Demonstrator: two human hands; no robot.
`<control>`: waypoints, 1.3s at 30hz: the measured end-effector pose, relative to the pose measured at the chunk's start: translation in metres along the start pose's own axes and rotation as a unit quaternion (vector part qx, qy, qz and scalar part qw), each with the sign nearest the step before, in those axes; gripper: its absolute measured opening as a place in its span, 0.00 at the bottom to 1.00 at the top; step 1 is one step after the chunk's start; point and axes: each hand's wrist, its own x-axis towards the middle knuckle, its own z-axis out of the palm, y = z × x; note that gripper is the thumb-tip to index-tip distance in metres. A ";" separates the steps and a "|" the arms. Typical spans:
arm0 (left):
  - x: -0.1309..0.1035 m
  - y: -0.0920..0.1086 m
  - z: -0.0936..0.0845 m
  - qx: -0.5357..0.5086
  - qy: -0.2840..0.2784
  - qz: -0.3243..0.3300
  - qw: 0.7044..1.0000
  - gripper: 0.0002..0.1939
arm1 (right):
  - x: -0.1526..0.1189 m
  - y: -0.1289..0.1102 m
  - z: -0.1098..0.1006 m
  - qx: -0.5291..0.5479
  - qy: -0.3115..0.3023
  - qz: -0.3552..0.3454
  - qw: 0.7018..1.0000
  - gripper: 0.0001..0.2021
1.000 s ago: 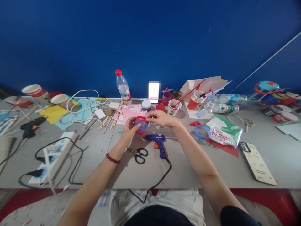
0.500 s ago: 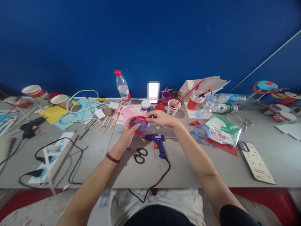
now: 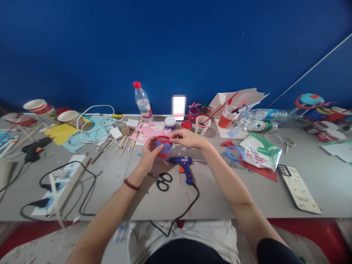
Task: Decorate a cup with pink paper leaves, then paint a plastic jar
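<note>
A small cup painted purple and red (image 3: 164,146) is held upright just above the table, with my left hand (image 3: 150,151) wrapped round its left side. At the cup's right rim, my right hand (image 3: 187,138) pinches with thumb and forefinger. A spiky pink paper cutout (image 3: 166,132) stands up at the rim by those fingertips; the exact contact is hidden. Below the cup lies a blue hot glue gun (image 3: 184,167), its nozzle pointing left and its small light lit. Black-handled scissors (image 3: 164,182) rest nearer to me, their blades partly in shadow.
Behind the hands stand a water bottle (image 3: 143,104), a white-lidded jar (image 3: 170,123), an open red paint pot (image 3: 186,125) and a paper cup with a brush (image 3: 202,125). A power strip (image 3: 62,185) with cables lies left, a phone (image 3: 299,189) right. The glue gun's cord crosses the front edge.
The cup and both hands have stayed almost in place; the cup seems turned or tilted very slightly. The whole view has shifted a little.
</note>
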 end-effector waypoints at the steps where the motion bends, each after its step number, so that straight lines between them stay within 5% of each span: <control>1: 0.000 0.000 0.000 0.002 0.000 0.000 1.000 0.24 | 0.000 0.000 0.000 0.000 0.001 0.003 1.000 0.09; 17: 0.002 0.001 -0.002 -0.043 -0.024 -0.013 0.999 0.19 | -0.001 0.000 -0.002 -0.008 0.012 -0.008 1.000 0.08; 24: 0.010 0.001 -0.007 -0.044 0.037 0.006 0.998 0.14 | 0.008 0.015 0.002 -0.172 0.086 -0.066 0.979 0.08; 28: 0.010 -0.002 -0.009 -0.019 0.068 0.030 0.997 0.12 | 0.014 0.019 0.012 -0.259 0.090 -0.042 0.961 0.10; 39: 0.010 0.004 -0.010 -0.002 0.097 0.068 0.993 0.08 | 0.007 0.013 0.007 -0.266 0.049 -0.022 0.963 0.12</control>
